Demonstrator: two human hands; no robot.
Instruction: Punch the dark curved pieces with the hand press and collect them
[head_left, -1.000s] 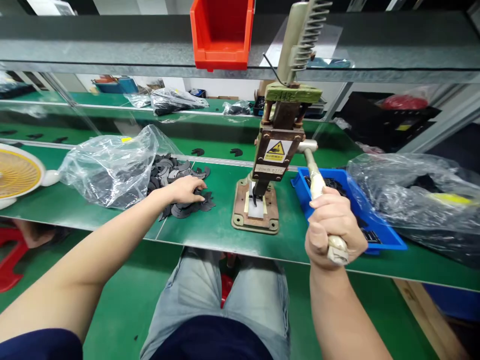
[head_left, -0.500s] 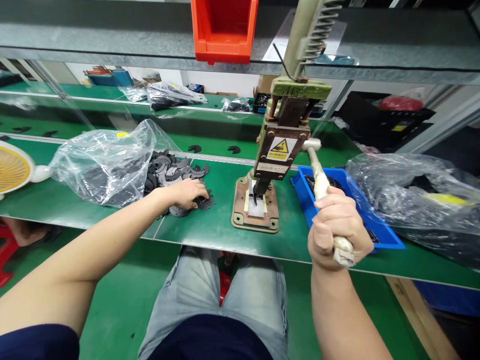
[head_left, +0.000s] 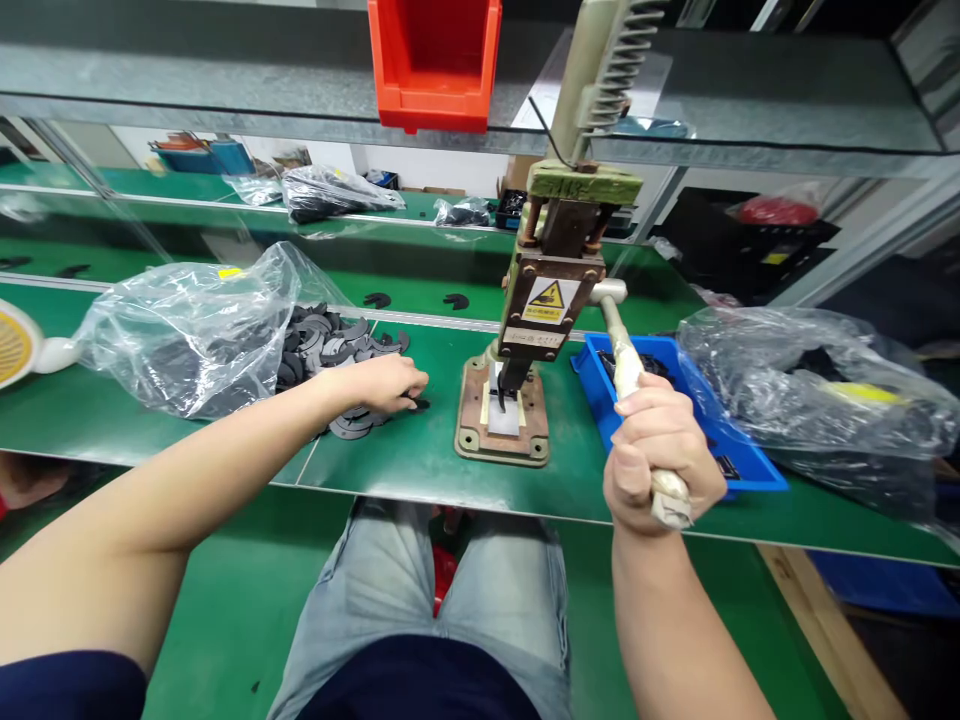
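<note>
My left hand [head_left: 390, 384] is at the right edge of a pile of dark curved flat pieces [head_left: 322, 335], its fingers closed on one black curved piece [head_left: 421, 404] that pokes out below the fingertips. Wrapped around the pale, taped lever handle [head_left: 624, 350] is my right hand [head_left: 660, 450]. That lever belongs to a green-and-brown hand press [head_left: 551, 300] standing between my hands. Under its ram, a small dark hooked part [head_left: 502, 400] shows over the light metal fixture [head_left: 504, 420] on the base plate; the ram partly hides this spot.
A clear plastic bag [head_left: 187, 340] of dark pieces lies left of the pile. Right of the press are a blue bin [head_left: 592, 385] and another plastic bag [head_left: 795, 420]. Two curved pieces [head_left: 455, 300] lie behind the press line. An orange bin [head_left: 435, 110] hangs overhead.
My left hand has shifted slightly right and drawn its fingers together on a black curved piece at the pile's edge. My right hand stays on the lever; the view has turned slightly.
</note>
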